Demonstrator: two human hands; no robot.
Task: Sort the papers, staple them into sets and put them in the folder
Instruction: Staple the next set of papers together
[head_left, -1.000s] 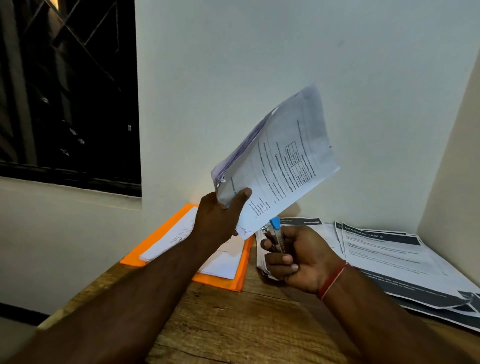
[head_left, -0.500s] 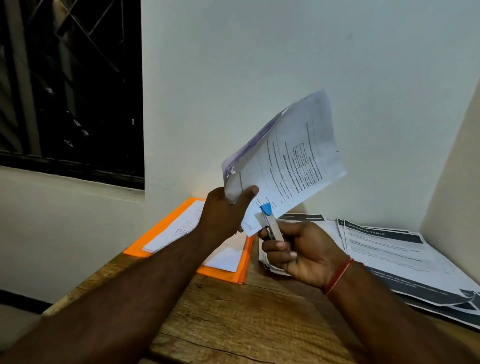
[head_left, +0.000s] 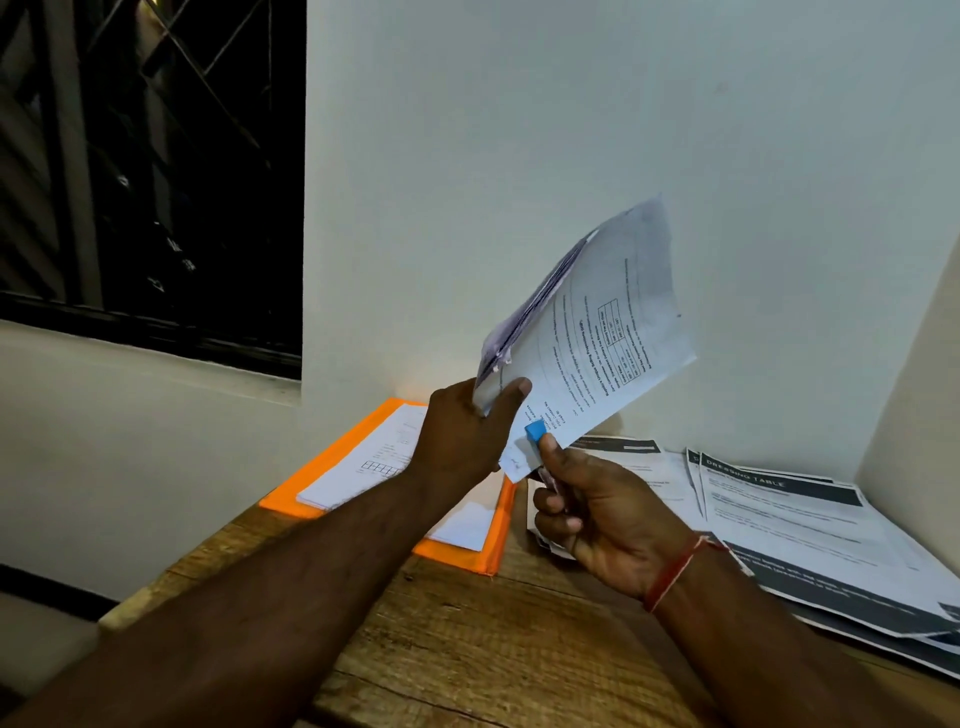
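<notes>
Left grip (head_left: 462, 441) pinches the papers (head_left: 597, 338) aloft. Right grip (head_left: 608, 525), clasping the stapler (head_left: 535, 432), has risen to their lower corner; stapling appears imminent.

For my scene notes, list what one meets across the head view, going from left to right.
Window → orange folder → left hand → stapler → right hand → loose papers. The held set of papers overlaps the hands, so it is left out.

Near tabletop (head_left: 467, 649) open; orange folder (head_left: 340, 457), spread papers (head_left: 805, 525) crowd the back.
</notes>
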